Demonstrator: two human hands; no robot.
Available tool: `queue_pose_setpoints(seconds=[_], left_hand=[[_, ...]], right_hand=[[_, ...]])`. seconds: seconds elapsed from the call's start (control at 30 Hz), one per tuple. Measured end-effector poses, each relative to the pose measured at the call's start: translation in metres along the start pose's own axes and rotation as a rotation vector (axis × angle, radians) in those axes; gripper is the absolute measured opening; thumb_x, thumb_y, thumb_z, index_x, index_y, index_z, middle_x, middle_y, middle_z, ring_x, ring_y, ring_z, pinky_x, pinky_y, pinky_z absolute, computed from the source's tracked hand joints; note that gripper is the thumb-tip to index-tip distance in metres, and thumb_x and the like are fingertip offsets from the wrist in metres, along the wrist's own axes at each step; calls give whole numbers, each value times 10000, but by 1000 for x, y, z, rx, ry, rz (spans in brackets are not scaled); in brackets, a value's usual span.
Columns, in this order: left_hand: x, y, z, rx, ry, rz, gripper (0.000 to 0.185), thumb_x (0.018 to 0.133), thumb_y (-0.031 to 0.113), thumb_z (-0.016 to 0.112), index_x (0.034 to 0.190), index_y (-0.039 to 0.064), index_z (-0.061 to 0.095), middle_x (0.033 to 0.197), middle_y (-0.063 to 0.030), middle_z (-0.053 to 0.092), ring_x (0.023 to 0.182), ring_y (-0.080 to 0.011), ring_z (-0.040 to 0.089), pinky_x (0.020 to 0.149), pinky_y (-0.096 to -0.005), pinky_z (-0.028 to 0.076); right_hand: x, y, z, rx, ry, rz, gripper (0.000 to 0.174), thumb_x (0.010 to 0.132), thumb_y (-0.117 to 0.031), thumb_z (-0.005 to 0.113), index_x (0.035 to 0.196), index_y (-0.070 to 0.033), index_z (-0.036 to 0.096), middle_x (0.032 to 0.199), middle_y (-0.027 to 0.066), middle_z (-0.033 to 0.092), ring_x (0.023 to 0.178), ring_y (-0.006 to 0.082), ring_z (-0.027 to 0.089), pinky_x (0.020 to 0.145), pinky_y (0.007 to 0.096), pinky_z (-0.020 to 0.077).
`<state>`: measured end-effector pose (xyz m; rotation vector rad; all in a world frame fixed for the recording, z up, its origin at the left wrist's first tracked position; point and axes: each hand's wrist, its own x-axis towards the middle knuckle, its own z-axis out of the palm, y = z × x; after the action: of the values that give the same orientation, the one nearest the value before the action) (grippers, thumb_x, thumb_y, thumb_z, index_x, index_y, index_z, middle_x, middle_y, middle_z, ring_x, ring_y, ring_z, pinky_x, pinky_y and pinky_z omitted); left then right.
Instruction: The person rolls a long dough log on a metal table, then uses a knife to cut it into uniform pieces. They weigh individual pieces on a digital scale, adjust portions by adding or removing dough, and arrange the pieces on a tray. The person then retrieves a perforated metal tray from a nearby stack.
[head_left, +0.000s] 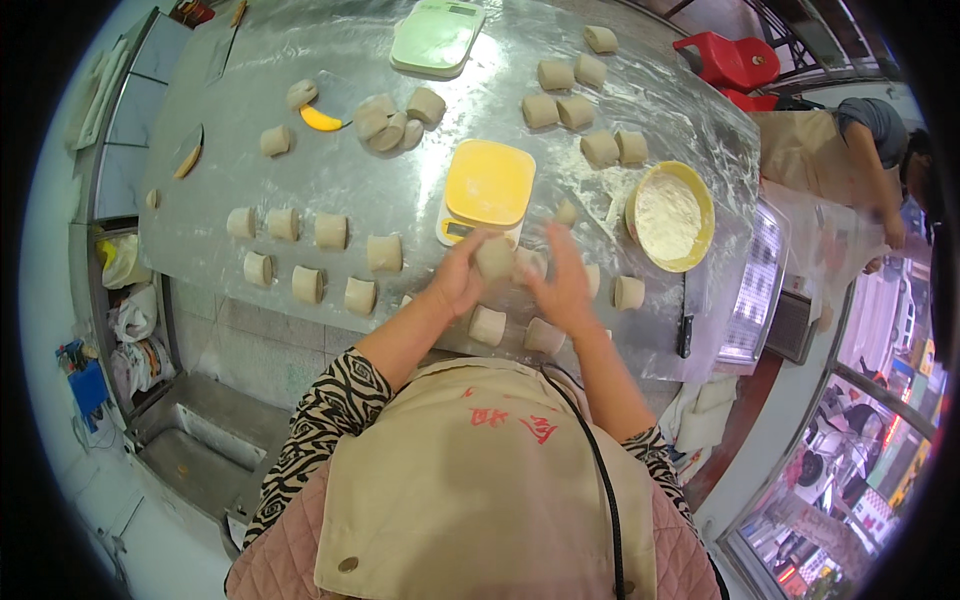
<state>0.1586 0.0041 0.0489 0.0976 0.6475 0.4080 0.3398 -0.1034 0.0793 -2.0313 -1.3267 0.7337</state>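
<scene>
My left hand (459, 279) has its fingers around a piece of dough (495, 259), just below the yellow-topped kitchen scale (490, 182). Blurred by motion, my right hand (564, 281) is spread to the right of that piece. Another dough piece (529, 266) lies between the hands, partly hidden by my right fingers, and a small lump (565, 213) is above them. Cut dough pieces lie in rows to the left, such as one (385, 253) near my left hand. More pieces, including one (487, 325), sit along the near edge of the metal table (360, 180).
A yellow bowl of flour (669, 216) stands at right, with a black-handled knife (685, 330) below it. A second scale (438, 37), a yellow-handled scraper (321, 118) and further dough pieces (556, 75) are farther back. A co-worker's arm (874, 161) shows at far right.
</scene>
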Motion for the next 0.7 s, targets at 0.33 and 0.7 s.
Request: queue_pose_setpoints(seconds=[0.33,0.7], left_hand=[[100,65,28,1615,354,556,383,965,308,734,1241,54,658,1164,-152,707,1108,-289,693,936,-377,555],[-27,35,-3,350,140,19,357,1050,358,602,1232,59,672,1133,-51,690,1007,-172,661,843,-355,563]], right_hand=[[74,77,7,-421,22,60,689,827,-144,809,1441,-6,529,1341,219,607,1255,399,574,1087,458,457],[4,-32,25,150,35,-63,640,845,-213,808,1414,-39,573,1278,180,666,1113,319,681,957,415,544]])
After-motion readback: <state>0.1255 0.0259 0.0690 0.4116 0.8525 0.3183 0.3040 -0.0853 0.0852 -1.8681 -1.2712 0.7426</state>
